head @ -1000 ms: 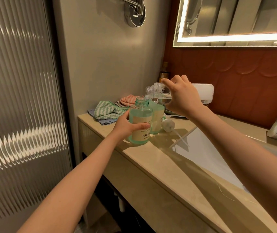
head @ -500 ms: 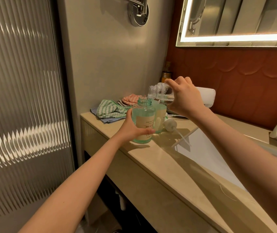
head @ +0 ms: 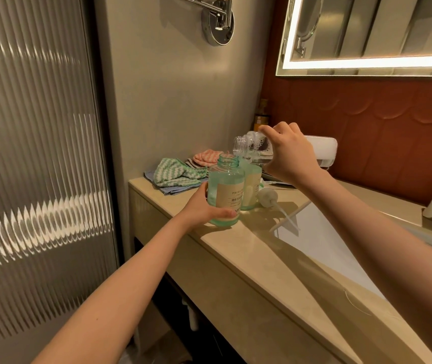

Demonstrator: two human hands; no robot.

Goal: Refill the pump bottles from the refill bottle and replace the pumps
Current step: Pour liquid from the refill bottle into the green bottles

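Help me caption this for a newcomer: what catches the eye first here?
The two hands at centre: the right hand tips a clear refill bottle over the open green bottle, which the left hand grips on the counter. Behind it a loose pump lies beside a second green bottle. A lit mirror glows top right.

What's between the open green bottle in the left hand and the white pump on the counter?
Head view: a second green labelled bottle stands between the held bottle and the white pump.
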